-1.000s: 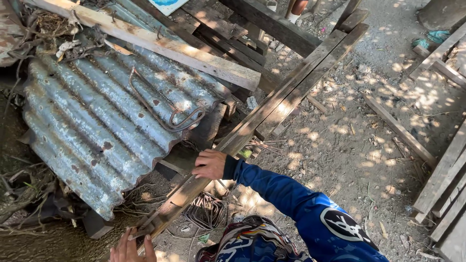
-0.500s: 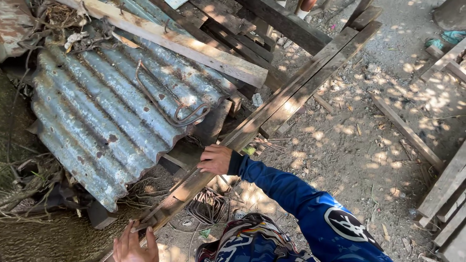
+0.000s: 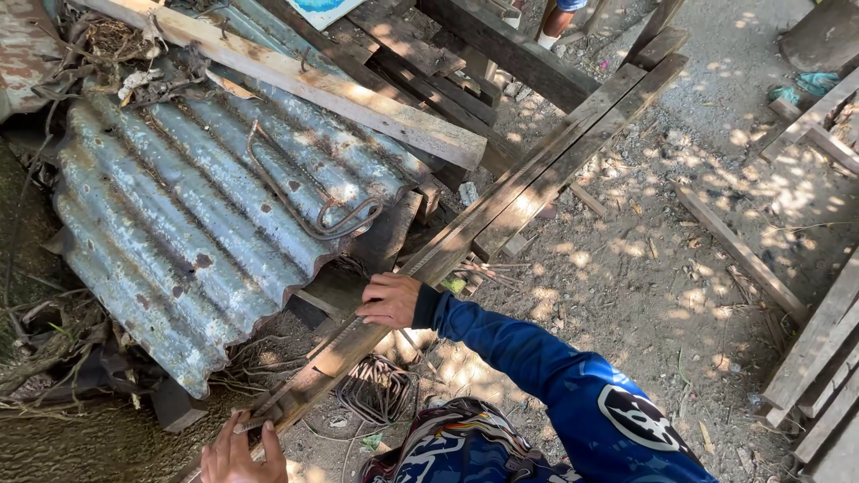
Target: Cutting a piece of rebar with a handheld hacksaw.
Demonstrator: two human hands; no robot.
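A long weathered wooden plank (image 3: 537,170) runs diagonally from the lower left to the upper right, lying over a second plank. My right hand (image 3: 389,300), in a blue sleeve, curls over the plank's left edge about a third of the way up. My left hand (image 3: 234,454) is at the bottom edge and grips the plank's near end (image 3: 295,398). A thin pale strip lies along the plank's edge between my two hands; I cannot tell what it is.
A rusty corrugated metal sheet (image 3: 197,215) with a bent steel rod (image 3: 309,210) on it lies to the left. A pale beam (image 3: 331,89) crosses above it. A bundle of wire loops (image 3: 376,389) sits on the dirt under the plank. More planks (image 3: 819,358) are stacked at the right. Another person's foot (image 3: 548,31) shows at the top.
My left hand has come a little further into view at the plank's near end. My right hand stays on the plank's edge. The view has shifted slightly.
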